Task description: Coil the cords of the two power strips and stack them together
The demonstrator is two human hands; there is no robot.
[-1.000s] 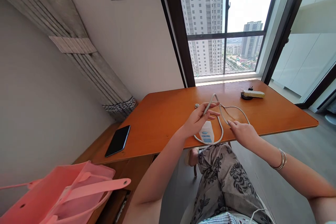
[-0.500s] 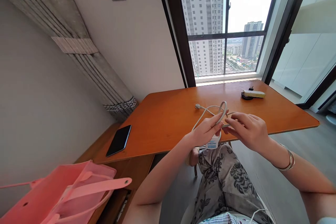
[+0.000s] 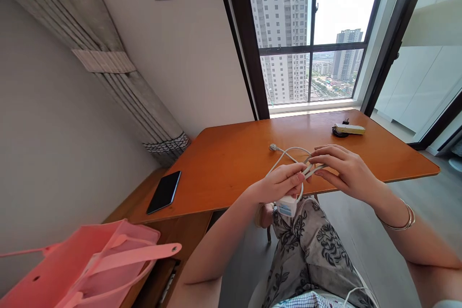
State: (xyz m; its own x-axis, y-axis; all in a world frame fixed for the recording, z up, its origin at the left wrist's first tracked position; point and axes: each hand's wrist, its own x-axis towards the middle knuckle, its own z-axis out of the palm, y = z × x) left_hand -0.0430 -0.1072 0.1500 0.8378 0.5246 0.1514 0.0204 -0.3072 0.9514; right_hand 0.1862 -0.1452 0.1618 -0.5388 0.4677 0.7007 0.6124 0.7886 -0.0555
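Over the near edge of an orange-brown table [image 3: 224, 163], my left hand [image 3: 279, 185] is closed round a white cable [image 3: 288, 151] folded into loops. A white charger block [image 3: 288, 206] with a blue label hangs just under that hand. My right hand [image 3: 342, 168] has its fingers curled over the loops from the right and pinches the cable. The cable's plug end [image 3: 273, 147] lies on the table beyond the hands.
A black phone [image 3: 164, 191] lies on a lower wooden surface at the left. A pink bag [image 3: 90, 264] stands at the bottom left. A yellowish device with a black cord [image 3: 346, 129] rests near the table's far right. A window and curtain lie behind.
The cable lay in wide loops on the table; both hands have gathered it into a tight bundle. The charger block has been lifted off the table edge and hangs under my left hand.
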